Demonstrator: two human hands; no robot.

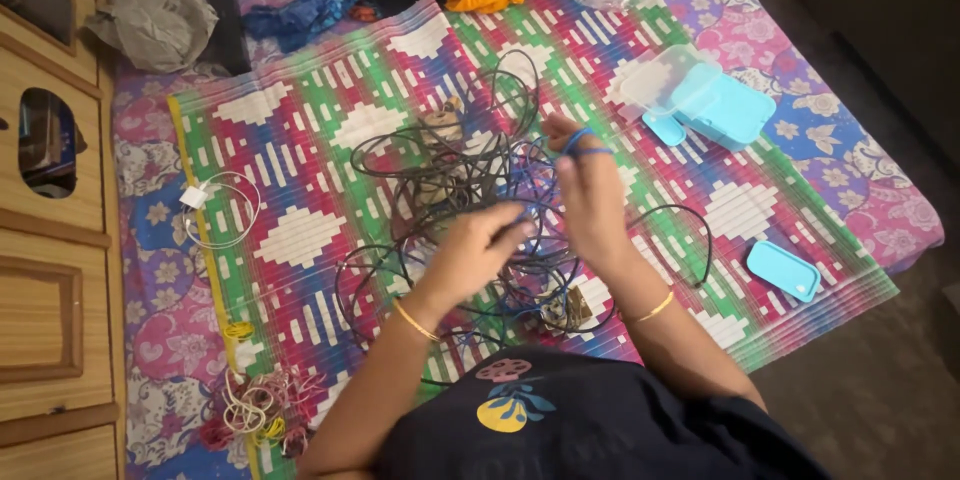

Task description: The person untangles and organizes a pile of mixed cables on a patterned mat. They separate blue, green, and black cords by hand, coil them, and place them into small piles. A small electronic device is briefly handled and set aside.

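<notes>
head cam | worn on the person's head | faces steeply down and forward | close above hands (540, 220) | striped mat (330, 130) on bed fills view

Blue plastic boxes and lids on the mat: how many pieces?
3: a blue box at upper right, a small lid against its left side, and a separate lid at the mat's right edge. The clutter above may hide more.
</notes>
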